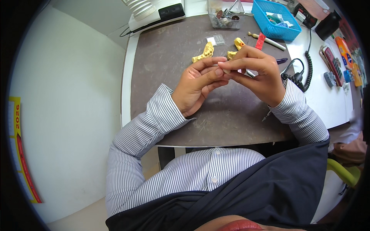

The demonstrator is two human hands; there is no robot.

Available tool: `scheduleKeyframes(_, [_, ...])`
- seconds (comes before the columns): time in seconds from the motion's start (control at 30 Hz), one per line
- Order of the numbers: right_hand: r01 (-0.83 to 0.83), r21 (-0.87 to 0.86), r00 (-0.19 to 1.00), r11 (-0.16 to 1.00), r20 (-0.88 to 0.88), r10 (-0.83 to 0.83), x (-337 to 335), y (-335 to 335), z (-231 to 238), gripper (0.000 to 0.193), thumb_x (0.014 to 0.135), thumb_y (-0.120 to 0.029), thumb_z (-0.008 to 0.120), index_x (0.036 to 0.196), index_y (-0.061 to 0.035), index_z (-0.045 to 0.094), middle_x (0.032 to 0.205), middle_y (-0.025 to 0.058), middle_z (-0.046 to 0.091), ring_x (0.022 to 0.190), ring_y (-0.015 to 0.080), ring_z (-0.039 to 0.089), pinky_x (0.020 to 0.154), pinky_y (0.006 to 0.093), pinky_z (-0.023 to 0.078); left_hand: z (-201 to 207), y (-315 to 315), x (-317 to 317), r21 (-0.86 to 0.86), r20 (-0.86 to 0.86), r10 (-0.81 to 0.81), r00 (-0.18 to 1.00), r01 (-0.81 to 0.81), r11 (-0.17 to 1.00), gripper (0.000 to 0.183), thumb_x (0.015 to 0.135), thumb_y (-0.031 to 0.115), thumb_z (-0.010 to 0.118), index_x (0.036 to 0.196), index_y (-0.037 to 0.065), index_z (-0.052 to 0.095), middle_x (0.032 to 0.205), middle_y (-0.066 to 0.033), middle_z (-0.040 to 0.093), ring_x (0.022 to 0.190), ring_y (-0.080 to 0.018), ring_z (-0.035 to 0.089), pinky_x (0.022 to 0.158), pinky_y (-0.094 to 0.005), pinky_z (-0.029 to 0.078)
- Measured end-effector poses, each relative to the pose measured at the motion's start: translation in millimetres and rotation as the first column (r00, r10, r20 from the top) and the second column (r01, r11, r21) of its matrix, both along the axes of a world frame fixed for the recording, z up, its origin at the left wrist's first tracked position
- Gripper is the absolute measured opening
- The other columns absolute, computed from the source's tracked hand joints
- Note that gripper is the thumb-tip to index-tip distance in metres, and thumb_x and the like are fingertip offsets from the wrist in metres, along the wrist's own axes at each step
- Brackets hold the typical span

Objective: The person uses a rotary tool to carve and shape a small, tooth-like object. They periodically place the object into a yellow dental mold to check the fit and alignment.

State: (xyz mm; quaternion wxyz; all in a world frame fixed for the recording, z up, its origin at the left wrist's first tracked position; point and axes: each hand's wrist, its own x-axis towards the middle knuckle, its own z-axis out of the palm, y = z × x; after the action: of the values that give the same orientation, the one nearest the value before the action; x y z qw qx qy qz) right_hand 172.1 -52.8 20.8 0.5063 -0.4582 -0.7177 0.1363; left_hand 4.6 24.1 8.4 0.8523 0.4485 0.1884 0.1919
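Note:
Over the desk my left hand (198,82) and my right hand (258,71) meet at their fingertips. Between them is a small whitish piece (226,71), mostly covered by the fingers, so its exact kind does not show. The left thumb and fingers pinch it from one side, and the right thumb and forefinger close on it from the other. Just beyond the hands lie a yellow dental cast (204,53) and a second yellow cast (239,43), the latter partly hidden by my right hand. A slim metal tool (249,73) shows behind the right fingers; whether it is held I cannot tell.
A blue basket (259,17) and a clear box of small discs and burs (223,24) stand at the back. Nearby lie a small clear case (216,40), a red strip (260,41) and a pale-handled brush (269,41). A coiled black cord (308,69) runs along the right.

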Motion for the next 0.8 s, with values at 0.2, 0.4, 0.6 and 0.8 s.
scheduleKeyframes(0.2, [-0.008,-0.113,0.992,0.994,-0.128,-0.007,-0.8,-0.6,-5.3,0.019,0.069,-0.002,0.065,0.087,-0.0040,0.063,0.072,0.0026,0.060,0.061,0.0083,0.053,0.052,0.0199,0.040,-3.0,1.6,-0.3,-0.001,0.000,0.078,0.997,-0.078,0.997,0.030,0.079,0.008,0.058,0.107,0.001,0.048,0.090,-0.0086,0.060,0.089,-0.0153,0.057,0.082,-0.0279,0.045])
scheduleKeyframes(0.4, [-0.022,-0.140,0.974,0.990,-0.228,-0.010,-1.6,-2.4,-9.0,0.012,0.070,-0.003,0.065,0.081,-0.0033,0.060,0.075,0.0022,0.060,0.067,0.0072,0.055,0.052,0.0185,0.041,-5.9,-0.4,-0.9,0.071,0.030,0.084,0.996,-0.086,0.994,0.026,0.079,0.008,0.058,0.104,0.005,0.052,0.094,-0.0075,0.059,0.086,-0.0147,0.057,0.083,-0.0286,0.045])
scheduleKeyframes(0.6, [-0.029,-0.004,0.987,1.000,-0.158,0.028,-1.6,1.3,-11.5,0.013,0.069,-0.002,0.067,0.079,-0.0036,0.059,0.084,0.0035,0.054,0.071,0.0080,0.054,0.052,0.0179,0.043,-6.5,-3.8,-0.7,0.177,0.077,0.139,0.987,-0.150,0.973,0.020,0.078,0.005,0.058,0.098,0.003,0.056,0.092,-0.0097,0.059,0.086,-0.0168,0.057,0.080,-0.0294,0.046])
scheduleKeyframes(0.8, [-0.017,-0.004,0.983,1.000,-0.184,0.016,-3.3,-2.4,-9.7,0.016,0.068,-0.004,0.068,0.081,-0.0046,0.059,0.084,0.0035,0.052,0.071,0.0080,0.053,0.052,0.0178,0.043,-6.9,-7.4,-2.5,0.217,0.134,0.128,0.983,-0.155,0.964,0.018,0.077,0.004,0.059,0.095,0.001,0.057,0.090,-0.0103,0.060,0.085,-0.0169,0.058,0.078,-0.0289,0.047])
